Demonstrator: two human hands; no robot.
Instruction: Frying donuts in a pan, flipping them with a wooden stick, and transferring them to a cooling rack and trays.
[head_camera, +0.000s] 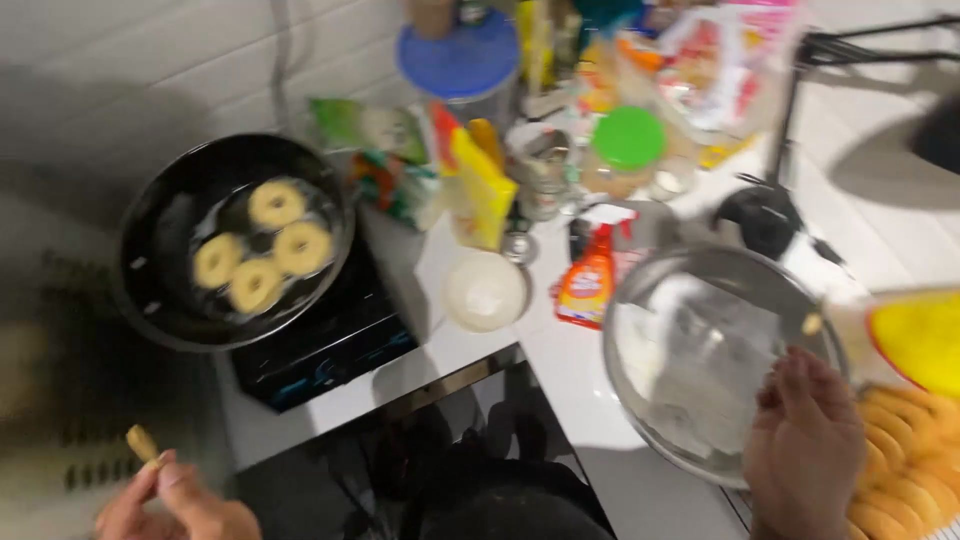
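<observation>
With 4 dough rings (262, 245) frying in the black pan (150, 290) and fried ones (905, 470) heaped right of it, the left hand (175, 505) pinches what looks like a stick (141, 443) while the right hand (805, 450), grip loosely curled and holding nothing, rests on the steel bowl (700, 300).

Just one head cam here, looking steeply down from above the counter (560, 370), fairly close. It takes in the pan (160, 290) on the left and steel bowl (640, 400) on the right.

Thin tan stick (141, 443), pinched at lower end, tilted, well left of steel mixing bowl (700, 300), bowl wide, shiny, upright, rim touched.
</observation>
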